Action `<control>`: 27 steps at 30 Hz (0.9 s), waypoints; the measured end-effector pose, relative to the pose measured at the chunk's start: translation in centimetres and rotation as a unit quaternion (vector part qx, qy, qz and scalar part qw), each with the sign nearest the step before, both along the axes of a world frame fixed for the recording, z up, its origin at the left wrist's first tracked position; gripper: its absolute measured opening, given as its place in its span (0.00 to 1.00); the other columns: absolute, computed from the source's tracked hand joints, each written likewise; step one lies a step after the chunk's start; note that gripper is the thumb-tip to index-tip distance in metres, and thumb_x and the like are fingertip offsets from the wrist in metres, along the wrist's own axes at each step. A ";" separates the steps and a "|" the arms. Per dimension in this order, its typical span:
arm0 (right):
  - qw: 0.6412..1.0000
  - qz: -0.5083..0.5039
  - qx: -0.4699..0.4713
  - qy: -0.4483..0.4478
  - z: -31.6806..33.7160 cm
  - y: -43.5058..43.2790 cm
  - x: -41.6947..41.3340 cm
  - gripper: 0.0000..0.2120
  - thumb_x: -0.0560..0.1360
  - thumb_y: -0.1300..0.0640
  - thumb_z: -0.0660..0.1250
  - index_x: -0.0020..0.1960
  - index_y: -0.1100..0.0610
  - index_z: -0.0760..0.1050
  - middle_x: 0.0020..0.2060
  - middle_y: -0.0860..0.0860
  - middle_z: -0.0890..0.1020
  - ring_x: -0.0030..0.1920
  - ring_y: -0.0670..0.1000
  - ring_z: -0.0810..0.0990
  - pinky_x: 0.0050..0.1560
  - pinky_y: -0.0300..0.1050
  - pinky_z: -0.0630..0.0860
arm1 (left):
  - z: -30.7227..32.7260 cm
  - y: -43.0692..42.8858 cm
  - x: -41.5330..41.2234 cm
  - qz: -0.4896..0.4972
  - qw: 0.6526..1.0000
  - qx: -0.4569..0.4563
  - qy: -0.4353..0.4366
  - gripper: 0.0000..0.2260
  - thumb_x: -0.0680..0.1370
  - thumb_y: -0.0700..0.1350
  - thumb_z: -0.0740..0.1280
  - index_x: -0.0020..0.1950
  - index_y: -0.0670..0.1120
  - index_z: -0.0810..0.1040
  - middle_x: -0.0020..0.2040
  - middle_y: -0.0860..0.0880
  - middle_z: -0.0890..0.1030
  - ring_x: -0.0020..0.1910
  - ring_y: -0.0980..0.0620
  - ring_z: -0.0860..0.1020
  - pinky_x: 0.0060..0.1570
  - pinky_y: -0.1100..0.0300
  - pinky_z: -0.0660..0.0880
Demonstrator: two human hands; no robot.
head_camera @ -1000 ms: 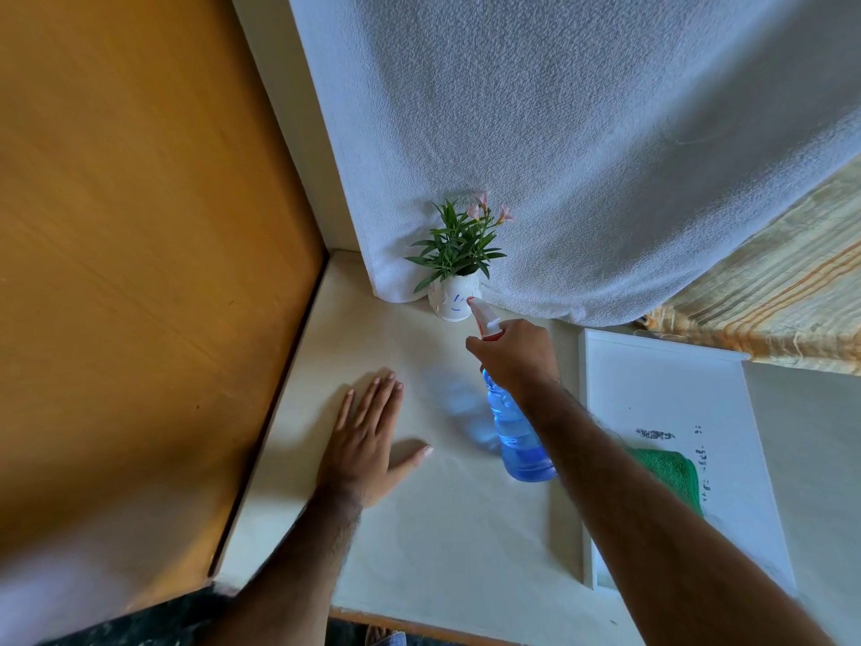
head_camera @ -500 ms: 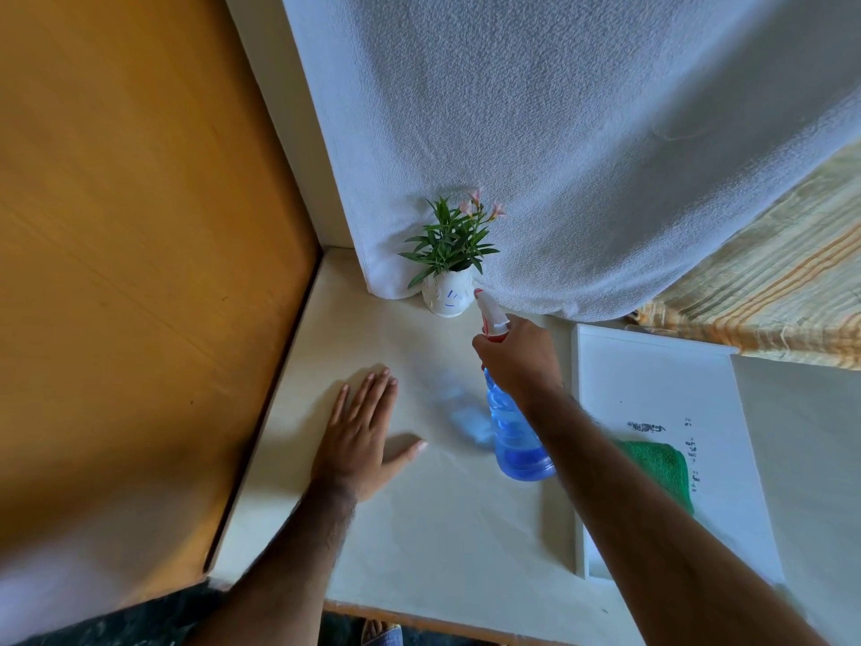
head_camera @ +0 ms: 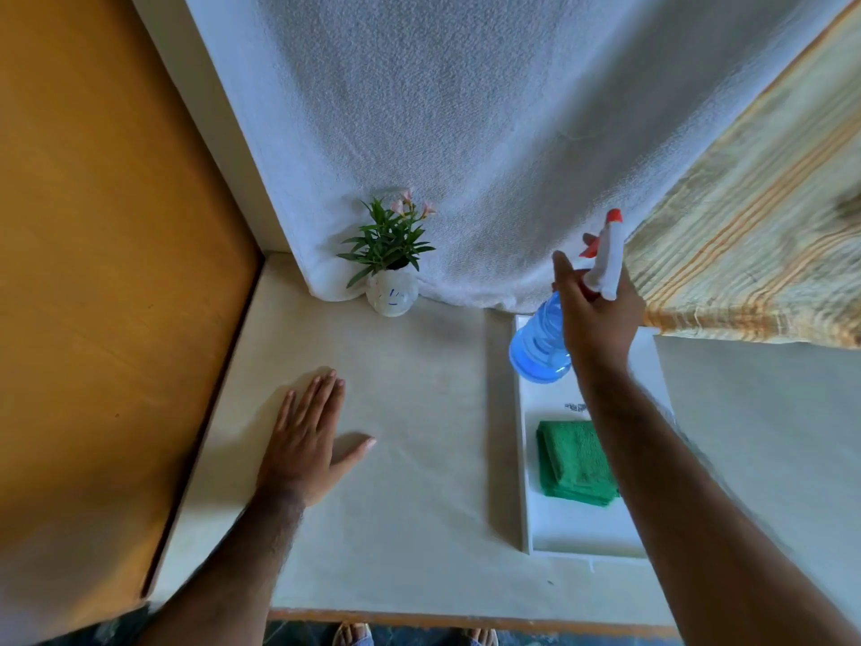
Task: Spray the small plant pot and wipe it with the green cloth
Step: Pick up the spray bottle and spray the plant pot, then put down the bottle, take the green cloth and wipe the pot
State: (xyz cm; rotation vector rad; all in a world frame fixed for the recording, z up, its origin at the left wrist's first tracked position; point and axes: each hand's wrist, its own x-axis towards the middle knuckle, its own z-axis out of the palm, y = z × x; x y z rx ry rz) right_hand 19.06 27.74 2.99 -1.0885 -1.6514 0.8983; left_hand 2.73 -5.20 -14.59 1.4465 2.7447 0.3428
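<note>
A small white plant pot [head_camera: 391,296] with green leaves and pink flowers stands at the back of the table against a white towel. My right hand [head_camera: 594,319] grips the neck of a blue spray bottle [head_camera: 540,347] with a white and red nozzle, held in the air over the far end of a white tray [head_camera: 524,459], well to the right of the pot. A folded green cloth [head_camera: 570,461] lies in that tray, partly hidden by my right forearm. My left hand [head_camera: 310,435] rests flat on the table, fingers spread, holding nothing.
A white towel [head_camera: 466,132] hangs behind the pot. A striped yellow cloth [head_camera: 755,226] hangs at the right. An orange wooden panel [head_camera: 107,272] borders the cream table [head_camera: 419,459] on the left. The table's front edge runs along the bottom, with feet below it.
My right hand has carried the spray bottle away from the pot, to the right and up, over the tray. The left hand stays flat on the table.
</note>
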 end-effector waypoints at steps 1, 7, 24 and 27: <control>1.000 -0.011 0.013 -0.004 -0.2 0.7 0.4 0.19 0.73 0.40 0.74 0.56 0.52 0.82 0.48 0.33 0.85 0.51 0.39 0.84 0.53 0.42 0.79 | -0.1 0.0 0.0 0.000 1.000 -0.001 0.001 0.44 0.76 0.71 0.57 0.82 0.42 0.60 0.84 0.44 0.61 0.82 0.46 0.61 0.80 0.40 0.57; 0.999 -0.018 0.037 -0.015 -2.0 2.8 2.1 0.23 0.71 0.34 0.73 0.48 0.53 0.78 0.46 0.25 0.81 0.49 0.30 0.80 0.50 0.29 0.75 | 0.2 0.1 0.0 -0.001 1.000 -0.027 -0.010 0.44 0.76 0.72 0.56 0.83 0.43 0.59 0.84 0.45 0.60 0.82 0.46 0.61 0.80 0.40 0.58; 0.998 -0.015 0.008 -0.061 -5.4 2.6 3.6 0.20 0.69 0.38 0.77 0.44 0.50 0.73 0.32 0.47 0.79 0.33 0.45 0.78 0.42 0.52 0.80 | 0.0 -0.1 -0.3 -0.002 1.000 -0.029 0.001 0.44 0.76 0.71 0.56 0.83 0.44 0.59 0.84 0.45 0.60 0.83 0.45 0.60 0.81 0.41 0.56; 0.995 0.021 -0.009 -0.098 -5.3 2.2 4.8 0.23 0.68 0.34 0.76 0.52 0.48 0.76 0.39 0.41 0.82 0.40 0.37 0.80 0.44 0.38 0.78 | -0.2 -0.1 -0.3 -0.002 1.000 -0.028 0.002 0.44 0.76 0.72 0.56 0.83 0.44 0.59 0.84 0.45 0.59 0.83 0.46 0.59 0.81 0.41 0.56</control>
